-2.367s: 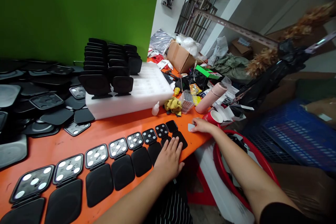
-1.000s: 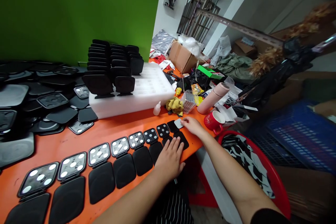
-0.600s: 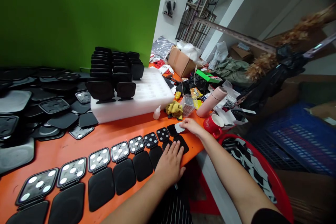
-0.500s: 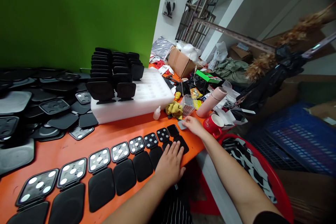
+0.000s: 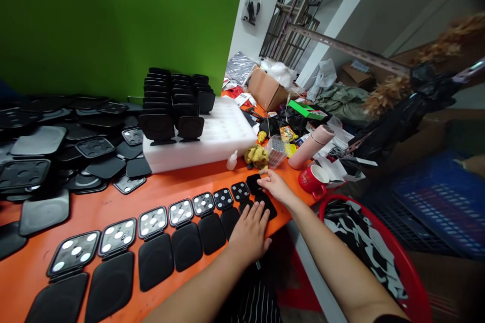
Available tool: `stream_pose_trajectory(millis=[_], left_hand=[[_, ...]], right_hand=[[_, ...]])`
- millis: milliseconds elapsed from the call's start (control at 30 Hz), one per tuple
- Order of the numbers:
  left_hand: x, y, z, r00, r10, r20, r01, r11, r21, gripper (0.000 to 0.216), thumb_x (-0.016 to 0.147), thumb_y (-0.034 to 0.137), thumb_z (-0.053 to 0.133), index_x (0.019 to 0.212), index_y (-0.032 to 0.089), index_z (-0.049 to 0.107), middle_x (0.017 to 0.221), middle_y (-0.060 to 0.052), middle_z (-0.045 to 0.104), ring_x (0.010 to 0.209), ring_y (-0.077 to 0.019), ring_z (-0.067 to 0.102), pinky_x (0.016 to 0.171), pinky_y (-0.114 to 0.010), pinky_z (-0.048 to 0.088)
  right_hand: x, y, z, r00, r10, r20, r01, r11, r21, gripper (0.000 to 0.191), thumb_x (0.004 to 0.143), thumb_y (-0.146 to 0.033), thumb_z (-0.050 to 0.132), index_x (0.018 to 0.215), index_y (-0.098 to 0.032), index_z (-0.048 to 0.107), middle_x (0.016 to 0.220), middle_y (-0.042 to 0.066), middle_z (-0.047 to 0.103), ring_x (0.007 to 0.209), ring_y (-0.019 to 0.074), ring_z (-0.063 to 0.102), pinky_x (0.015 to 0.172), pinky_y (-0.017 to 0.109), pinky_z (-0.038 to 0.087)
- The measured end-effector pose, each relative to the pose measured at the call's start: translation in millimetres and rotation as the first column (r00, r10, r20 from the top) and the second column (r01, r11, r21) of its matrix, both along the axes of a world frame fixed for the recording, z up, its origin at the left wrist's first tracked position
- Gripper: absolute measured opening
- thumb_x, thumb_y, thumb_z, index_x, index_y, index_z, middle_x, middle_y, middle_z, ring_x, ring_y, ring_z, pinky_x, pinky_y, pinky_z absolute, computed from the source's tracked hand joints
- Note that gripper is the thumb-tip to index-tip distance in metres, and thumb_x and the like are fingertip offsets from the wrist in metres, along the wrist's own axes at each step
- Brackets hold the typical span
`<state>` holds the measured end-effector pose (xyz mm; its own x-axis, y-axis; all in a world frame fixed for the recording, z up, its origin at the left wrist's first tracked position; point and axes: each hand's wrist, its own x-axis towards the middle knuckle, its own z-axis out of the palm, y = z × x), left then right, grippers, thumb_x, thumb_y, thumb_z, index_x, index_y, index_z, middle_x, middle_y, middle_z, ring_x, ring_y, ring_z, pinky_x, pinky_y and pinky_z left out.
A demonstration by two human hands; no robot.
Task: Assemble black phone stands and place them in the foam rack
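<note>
A row of opened hinged black cases runs along the table edge; several upper squares, such as this dotted square (image 5: 152,222), carry pale round dots. At the row's right end, a plain black square (image 5: 254,184) has no dots. My left hand (image 5: 250,232) lies flat with fingers stretched over the lower black panel (image 5: 268,206) below it. My right hand (image 5: 278,187) has its thumb and fingertips drawn together at the plain square's right edge. Anything between those fingertips is too small or hidden to make out.
A white foam block (image 5: 204,149) holds upright black cases (image 5: 157,126). Loose black plates (image 5: 106,166) pile up at left. Beyond my right hand are a small white bottle (image 5: 232,160), yellow cloth (image 5: 256,156), pink flask (image 5: 312,146) and red mug (image 5: 312,181). A red tub (image 5: 420,282) stands at right.
My right hand has moved left from the bare table to the plain square's edge. The thin grey piece it held is no longer visible. My left hand stays on the panel; the view shifted slightly.
</note>
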<state>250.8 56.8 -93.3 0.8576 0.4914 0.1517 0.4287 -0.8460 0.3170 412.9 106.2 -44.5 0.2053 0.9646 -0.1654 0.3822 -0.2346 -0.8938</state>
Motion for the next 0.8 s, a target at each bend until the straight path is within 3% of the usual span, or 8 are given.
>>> stream_pose_trajectory(millis=[200,500,800], left_hand=[[-3,0,7.3,1.0,0.003,0.005,-0.003,1.0,0.0,0.067,0.081,0.056,0.033,0.135,0.016,0.028,0.144,-0.011,0.022,0.131,-0.027,0.016,0.105,-0.047,0.009],[-2,0,10.6,1.0,0.013,-0.003,-0.013,1.0,-0.008,0.068,0.081,0.056,0.035,0.135,0.015,0.028,0.143,-0.012,0.025,0.131,-0.0283,0.016,0.104,-0.051,0.006],[-1,0,13.8,1.0,0.007,-0.019,-0.007,1.0,-0.009,0.072,0.078,0.054,0.041,0.135,0.013,0.026,0.141,-0.012,0.029,0.13,-0.0285,0.013,0.104,-0.052,0.007]], right_hand=[[-13,11,-13.2,0.993,0.078,-0.09,-0.085,0.993,-0.08,0.024,0.069,-0.039,0.059,0.067,-0.018,0.047,0.059,-0.004,0.05,0.054,0.0099,0.05,0.055,0.023,0.039],[-22,10,-19.5,0.982,0.165,-0.097,-0.176,0.977,-0.121,0.028,0.071,-0.042,0.056,0.065,-0.017,0.048,0.057,-0.004,0.046,0.053,0.0092,0.041,0.054,0.022,0.033],[-28,6,-30.8,0.986,0.139,0.093,-0.13,0.987,-0.094,0.022,0.074,-0.036,0.052,0.063,-0.018,0.045,0.056,-0.006,0.039,0.051,0.0086,0.034,0.051,0.021,0.029]])
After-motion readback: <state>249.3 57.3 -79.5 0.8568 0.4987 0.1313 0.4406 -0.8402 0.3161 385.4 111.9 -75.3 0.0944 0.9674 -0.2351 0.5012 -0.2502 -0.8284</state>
